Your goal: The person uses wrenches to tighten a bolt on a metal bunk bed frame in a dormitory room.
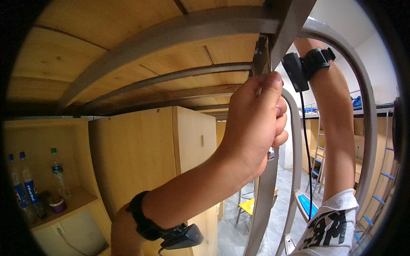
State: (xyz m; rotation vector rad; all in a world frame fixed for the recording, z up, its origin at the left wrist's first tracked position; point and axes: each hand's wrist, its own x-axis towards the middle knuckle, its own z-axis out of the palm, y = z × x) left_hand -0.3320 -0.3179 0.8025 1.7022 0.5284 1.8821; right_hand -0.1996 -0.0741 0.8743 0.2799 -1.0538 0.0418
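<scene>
My left hand [256, 117] is closed round the grey metal post [262, 209] of a bunk bed, just below the upper bed frame. Its thumb points up and lies over the curled fingers. A narrow metal bracket [260, 55] shows directly above the thumb, where the post meets the frame. On the far side of the post, my right forearm [337, 123] reaches up through a curved metal rail [371, 128]. The fingers of my right hand are hidden behind the slanted grey beam [292, 30]. Each wrist carries a black strapped-on device.
Overhead are wooden bed boards [141, 51] on curved metal bars. A wooden cabinet [132, 158] and a shelf with several plastic bottles [57, 170] stand at left. Beyond the post are a yellow chair [246, 207], blue ladder steps [306, 205] and another bunk ladder [386, 175].
</scene>
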